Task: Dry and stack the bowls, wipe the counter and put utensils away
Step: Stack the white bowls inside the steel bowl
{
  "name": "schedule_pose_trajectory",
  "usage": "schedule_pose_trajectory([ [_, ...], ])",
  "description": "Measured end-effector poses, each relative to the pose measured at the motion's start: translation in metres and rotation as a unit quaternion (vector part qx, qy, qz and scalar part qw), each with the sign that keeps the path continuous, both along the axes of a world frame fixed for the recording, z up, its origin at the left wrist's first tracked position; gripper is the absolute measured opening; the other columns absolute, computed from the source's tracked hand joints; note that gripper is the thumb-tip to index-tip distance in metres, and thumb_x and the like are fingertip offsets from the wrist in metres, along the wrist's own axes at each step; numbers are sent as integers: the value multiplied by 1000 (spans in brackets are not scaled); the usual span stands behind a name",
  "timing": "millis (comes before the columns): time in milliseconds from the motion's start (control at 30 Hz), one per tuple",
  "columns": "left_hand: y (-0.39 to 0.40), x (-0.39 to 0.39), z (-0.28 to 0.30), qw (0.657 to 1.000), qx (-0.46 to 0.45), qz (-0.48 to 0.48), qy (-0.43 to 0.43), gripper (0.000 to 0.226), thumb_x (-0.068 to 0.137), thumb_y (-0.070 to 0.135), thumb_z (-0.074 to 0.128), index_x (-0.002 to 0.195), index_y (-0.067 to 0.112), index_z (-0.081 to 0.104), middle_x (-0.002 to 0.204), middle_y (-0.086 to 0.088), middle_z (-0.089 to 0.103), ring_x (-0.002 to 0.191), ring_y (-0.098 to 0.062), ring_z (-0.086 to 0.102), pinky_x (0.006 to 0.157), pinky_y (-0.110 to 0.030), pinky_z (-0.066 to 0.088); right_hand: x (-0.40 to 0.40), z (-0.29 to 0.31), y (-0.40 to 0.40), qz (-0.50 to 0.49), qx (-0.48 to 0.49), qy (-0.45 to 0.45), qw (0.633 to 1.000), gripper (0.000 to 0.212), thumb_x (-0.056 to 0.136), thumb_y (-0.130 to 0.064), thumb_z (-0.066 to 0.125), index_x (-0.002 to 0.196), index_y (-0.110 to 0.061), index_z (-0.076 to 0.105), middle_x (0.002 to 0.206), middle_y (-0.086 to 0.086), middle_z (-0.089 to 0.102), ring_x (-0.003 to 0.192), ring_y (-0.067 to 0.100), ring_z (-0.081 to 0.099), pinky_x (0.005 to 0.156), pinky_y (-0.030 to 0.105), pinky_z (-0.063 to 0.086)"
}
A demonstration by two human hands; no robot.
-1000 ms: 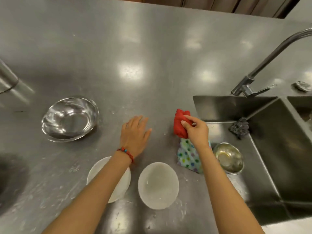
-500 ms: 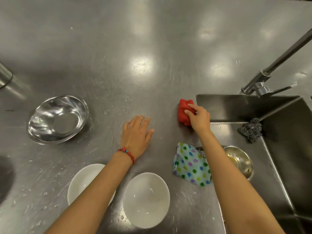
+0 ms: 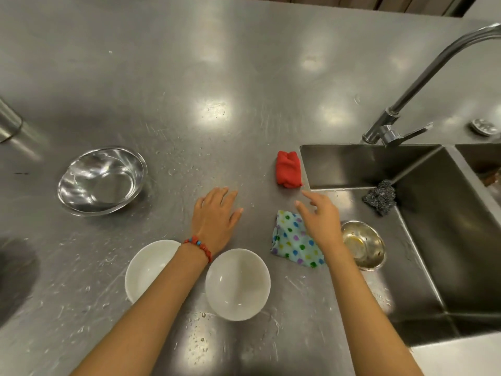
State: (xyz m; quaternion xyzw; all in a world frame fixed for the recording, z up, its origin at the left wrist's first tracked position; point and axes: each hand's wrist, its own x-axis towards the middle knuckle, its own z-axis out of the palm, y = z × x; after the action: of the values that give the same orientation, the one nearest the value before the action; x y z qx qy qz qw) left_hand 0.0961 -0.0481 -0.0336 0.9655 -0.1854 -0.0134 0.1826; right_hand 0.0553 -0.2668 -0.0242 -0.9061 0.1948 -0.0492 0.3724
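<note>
Two white bowls sit near the front of the wet steel counter: one partly under my left forearm, the other to its right. A large steel bowl stands at the left. A small steel bowl rests on the sink ledge. A bunched red cloth lies by the sink's corner. My left hand lies flat on the counter. My right hand hovers with relaxed fingers over a polka-dot cloth, holding nothing.
The sink basin opens at the right, with a steel scourer on its ledge and a tap behind. A steel cylinder stands at the far left edge. Water droplets speckle the counter.
My right hand has set the red cloth down by the sink corner, let go of it and drawn back over the polka-dot cloth. My left hand has stayed flat.
</note>
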Motion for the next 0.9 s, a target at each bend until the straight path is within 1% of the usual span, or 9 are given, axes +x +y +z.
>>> schedule_pose_trajectory([
  [133, 18, -33, 9, 1000, -25, -8, -14, 44, 93, 29, 46, 131, 8, 44, 136, -15, 48, 127, -29, 40, 103, -43, 30, -53, 4, 35, -7, 57, 0, 998, 34, 85, -25, 64, 117, -12, 62, 116, 9, 63, 98, 19, 61, 89, 38, 49],
  [233, 30, -59, 15, 998, -68, -1, -6, 41, 91, 24, 51, 127, 3, 49, 131, -18, 52, 124, -33, 44, 101, -44, 34, -92, -1, 61, -18, 106, 10, 994, 33, 85, -27, 64, 115, -15, 63, 103, -1, 65, 77, -9, 56, 73, 10, 43],
  [300, 37, -77, 17, 997, -83, 1, -9, 40, 91, 23, 53, 125, 2, 51, 129, -20, 53, 120, -35, 47, 99, -44, 37, -113, -8, 74, -24, 133, 30, 990, 36, 85, -31, 63, 119, -17, 62, 100, -6, 64, 77, -7, 57, 71, 5, 42],
  [400, 49, -101, 16, 995, -99, 15, -10, 40, 91, 25, 53, 125, 4, 52, 129, -17, 54, 120, -33, 48, 97, -43, 38, -135, -16, 92, -39, 194, 67, 978, 39, 88, -35, 58, 124, -20, 57, 102, -5, 65, 87, 9, 62, 79, 24, 49],
  [500, 64, -119, 14, 991, -125, 47, -7, 38, 90, 24, 54, 123, 4, 54, 129, -17, 55, 121, -32, 48, 100, -44, 36, -144, -17, 110, -73, 304, 73, 947, 33, 91, -26, 56, 123, -22, 58, 85, 1, 66, 76, 21, 66, 74, 42, 57],
  [567, 74, -128, 14, 988, -141, 64, -10, 38, 89, 25, 54, 119, 2, 57, 126, -19, 57, 119, -35, 50, 101, -45, 36, -146, -15, 118, -107, 407, 60, 905, 29, 92, -18, 55, 120, -25, 55, 80, 1, 65, 75, 26, 69, 65, 38, 58],
  [667, 90, -138, 14, 982, -160, 95, -15, 45, 84, 28, 46, 117, 0, 59, 126, -20, 56, 121, -37, 48, 104, -47, 33, -149, -13, 124, -146, 497, 41, 854, 34, 93, -12, 52, 124, -22, 52, 90, 5, 66, 89, 30, 67, 62, 31, 59],
  [800, 111, -144, 7, 965, -194, 176, -18, 47, 84, 29, 47, 122, 2, 54, 135, -19, 48, 126, -37, 41, 103, -47, 32, -150, -11, 128, -158, 519, 27, 840, 37, 93, -7, 49, 130, -12, 50, 98, 8, 66, 89, 29, 65, 77, 40, 54],
  [900, 120, -148, -2, 926, -277, 256, 15, 46, 87, 21, 57, 128, 3, 47, 137, -20, 45, 126, -36, 40, 105, -42, 31, -152, -11, 129, -155, 524, 13, 837, 37, 92, -4, 50, 129, -10, 51, 92, 5, 68, 82, 24, 67, 77, 40, 52],
])
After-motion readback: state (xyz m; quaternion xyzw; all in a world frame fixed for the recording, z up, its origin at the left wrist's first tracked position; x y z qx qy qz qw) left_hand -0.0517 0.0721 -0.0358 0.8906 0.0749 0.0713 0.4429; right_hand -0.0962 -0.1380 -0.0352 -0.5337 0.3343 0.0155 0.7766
